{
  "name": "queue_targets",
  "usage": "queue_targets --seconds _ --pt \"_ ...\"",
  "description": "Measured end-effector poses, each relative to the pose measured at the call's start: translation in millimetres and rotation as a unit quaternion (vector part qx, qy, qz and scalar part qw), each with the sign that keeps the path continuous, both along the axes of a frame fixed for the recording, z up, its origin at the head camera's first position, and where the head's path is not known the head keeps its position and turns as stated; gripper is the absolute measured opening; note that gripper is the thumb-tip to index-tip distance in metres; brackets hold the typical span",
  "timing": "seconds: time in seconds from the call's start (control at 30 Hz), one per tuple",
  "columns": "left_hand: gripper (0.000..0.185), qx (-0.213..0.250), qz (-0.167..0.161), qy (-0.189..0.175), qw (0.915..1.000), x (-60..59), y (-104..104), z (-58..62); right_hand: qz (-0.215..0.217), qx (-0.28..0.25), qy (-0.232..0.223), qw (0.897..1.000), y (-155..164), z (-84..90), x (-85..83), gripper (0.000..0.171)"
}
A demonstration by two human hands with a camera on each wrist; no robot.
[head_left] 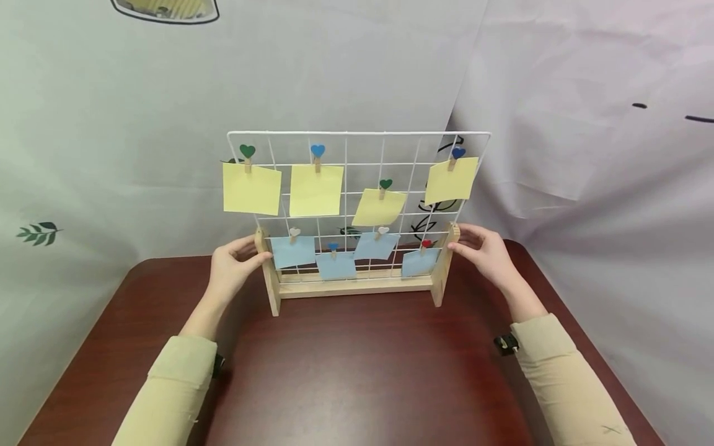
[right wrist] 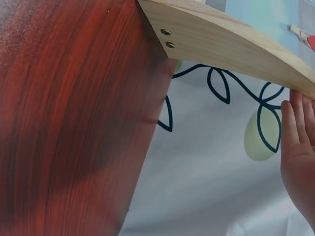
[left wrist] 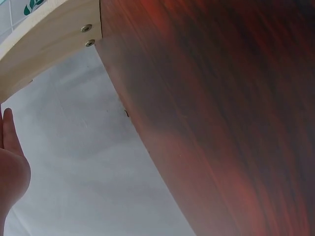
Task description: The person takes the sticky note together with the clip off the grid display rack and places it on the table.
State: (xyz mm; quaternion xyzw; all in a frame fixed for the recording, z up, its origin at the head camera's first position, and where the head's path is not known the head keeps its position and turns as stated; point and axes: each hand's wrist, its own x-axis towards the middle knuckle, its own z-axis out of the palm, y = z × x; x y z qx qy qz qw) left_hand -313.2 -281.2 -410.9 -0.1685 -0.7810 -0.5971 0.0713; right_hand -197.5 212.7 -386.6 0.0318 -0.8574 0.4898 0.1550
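Observation:
A white wire grid [head_left: 362,132] stands in a wooden base [head_left: 357,287] on the table. Several yellow paper notes [head_left: 316,191] hang in its upper part, held by small heart-topped clothespins [head_left: 318,152]. Lower down hang several light blue notes [head_left: 292,252], also clipped. My left hand [head_left: 231,263] grips the left wooden upright [head_left: 271,286], thumb in front and fingers at the back. On the other side, my right hand [head_left: 484,254] holds the right upright [head_left: 442,275] in the same way. Both wrist views show fingertips against the wood, partly cut off by the frame edge.
The dark red-brown table [head_left: 357,359] has rounded far corners. Pale cloth [head_left: 357,68] with leaf drawings hangs behind and beside it. Each forearm wears a rolled cream sleeve [head_left: 173,378], and a black wrist device [head_left: 506,344] shows at the right wrist.

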Motion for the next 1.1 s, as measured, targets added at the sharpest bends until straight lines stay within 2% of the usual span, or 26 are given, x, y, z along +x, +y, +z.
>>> queue_targets --seconds 0.27,0.47,0.8,1.1 --pt "0.046 0.011 -0.006 0.008 0.9999 0.1 1 -1.7 -0.003 -0.003 0.003 1.0 -1 0.8 1.9 0.044" --pt "0.047 -0.002 -0.006 0.005 1.0 0.6 -1 -1.8 0.0 -0.001 -0.015 1.0 -2 3.2 4.0 0.045" --pt "0.051 -0.059 -0.002 -0.016 0.9981 1.4 -4 9.9 -0.015 0.054 -0.039 0.998 -5 18.7 5.7 0.047" --pt "0.053 -0.066 0.001 -0.037 0.9971 6.2 -4 23.8 -0.037 0.07 -0.03 0.996 -7 31.1 13.3 0.043"
